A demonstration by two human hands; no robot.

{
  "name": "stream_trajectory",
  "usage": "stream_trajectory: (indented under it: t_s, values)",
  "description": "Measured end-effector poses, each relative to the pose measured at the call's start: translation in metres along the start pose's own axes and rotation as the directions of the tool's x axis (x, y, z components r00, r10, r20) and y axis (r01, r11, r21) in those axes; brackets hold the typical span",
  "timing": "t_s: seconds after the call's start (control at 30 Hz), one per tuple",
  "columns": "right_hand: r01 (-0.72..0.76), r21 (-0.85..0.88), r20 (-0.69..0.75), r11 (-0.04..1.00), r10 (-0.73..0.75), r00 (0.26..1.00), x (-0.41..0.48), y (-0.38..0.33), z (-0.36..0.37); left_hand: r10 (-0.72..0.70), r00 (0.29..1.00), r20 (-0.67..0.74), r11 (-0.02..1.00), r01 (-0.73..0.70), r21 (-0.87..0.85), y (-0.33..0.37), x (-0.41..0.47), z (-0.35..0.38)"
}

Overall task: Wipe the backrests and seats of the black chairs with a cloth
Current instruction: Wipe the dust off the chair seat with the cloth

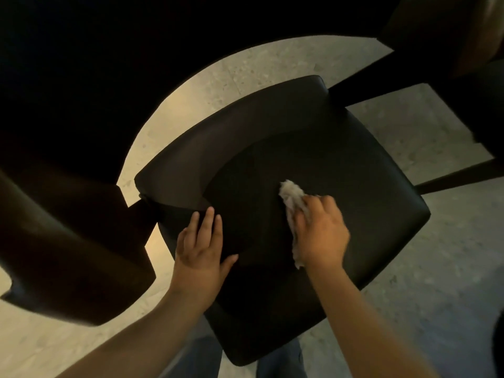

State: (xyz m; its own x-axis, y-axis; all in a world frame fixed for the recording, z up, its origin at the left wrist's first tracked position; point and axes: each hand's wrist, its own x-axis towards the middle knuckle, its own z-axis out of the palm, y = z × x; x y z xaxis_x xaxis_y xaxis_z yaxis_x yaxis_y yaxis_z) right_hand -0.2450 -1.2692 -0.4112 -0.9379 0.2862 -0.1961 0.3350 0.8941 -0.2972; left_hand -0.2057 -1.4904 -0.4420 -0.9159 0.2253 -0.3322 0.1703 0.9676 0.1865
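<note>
My right hand (320,230) grips the bunched cloth (290,193), pressing it onto the black chair seat (341,165) beneath; my left hand (203,241) lies flat alongside, bracing. Pushing hard could slide the chair or shed the cloth.

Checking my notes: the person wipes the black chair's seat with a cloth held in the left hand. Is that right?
Not quite: the head view shows the cloth held in the right hand, on the seat. The left hand lies flat on the seat, holding nothing.
</note>
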Motion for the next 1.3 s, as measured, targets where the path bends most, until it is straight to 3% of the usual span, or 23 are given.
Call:
stream_trajectory:
  t_s: [0.07,0.13,0.27,0.33,0.4,0.5,0.57,0.7,0.9,1.03,1.1,1.17,1.23,1.3]
  values:
    - [-0.090,0.059,-0.110,0.994,0.096,0.989,-0.011,0.010,-0.006,-0.009,1.000,-0.008,1.000,0.009,0.007,0.004,-0.001,0.002]
    - [-0.083,0.107,-0.148,0.991,0.099,0.984,-0.017,0.003,-0.003,-0.021,1.000,-0.003,1.000,0.021,0.014,0.006,-0.001,0.003]
    - [0.012,0.065,-0.029,0.998,-0.010,1.000,-0.016,-0.017,0.017,-0.008,1.000,-0.007,0.999,0.009,0.040,0.002,0.000,0.009]
    - [0.038,0.022,-0.043,0.999,-0.037,0.998,-0.017,-0.007,0.021,-0.001,1.000,-0.016,0.999,0.002,0.052,0.001,0.000,0.013]
    - [-0.048,0.044,-0.135,0.998,0.054,0.989,-0.023,0.014,0.017,-0.005,1.000,-0.019,0.998,0.006,0.064,0.002,0.000,0.014]
    - [-0.262,0.143,-0.263,0.954,0.292,0.920,-0.035,0.040,0.004,-0.011,1.000,-0.013,0.996,0.012,0.089,0.004,0.000,0.015]
    - [-0.268,0.177,-0.279,0.947,0.309,0.909,-0.037,0.036,-0.002,-0.013,1.000,-0.019,0.996,0.015,0.088,0.005,0.000,0.015]
    - [-0.149,0.270,-0.198,0.951,0.206,0.958,-0.012,-0.013,-0.008,-0.011,1.000,-0.027,0.998,0.013,0.064,0.006,-0.001,0.010]
    - [0.154,0.224,-0.212,0.962,-0.106,0.971,0.065,-0.085,0.008,0.003,1.000,0.006,0.996,-0.004,0.094,-0.008,0.012,0.005]
    - [0.283,0.083,-0.041,0.956,-0.280,0.959,0.090,-0.098,0.035,0.026,1.000,0.005,0.994,-0.027,0.105,-0.013,0.013,0.010]
    - [0.290,0.043,-0.044,0.956,-0.288,0.957,0.086,-0.083,0.039,0.029,1.000,0.002,0.993,-0.029,0.115,-0.012,0.012,0.011]
    - [0.198,0.077,-0.102,0.977,-0.190,0.976,0.075,-0.054,0.034,0.028,1.000,0.008,0.993,-0.028,0.118,-0.012,0.011,0.009]
    - [0.003,0.180,-0.141,0.984,0.023,0.990,0.057,-0.016,0.022,0.020,0.999,0.030,0.994,-0.023,0.110,-0.011,0.011,0.007]
    - [-0.169,0.129,-0.170,0.977,0.189,0.967,0.033,0.019,0.010,0.007,0.999,0.042,0.993,-0.011,0.114,-0.009,0.011,0.006]
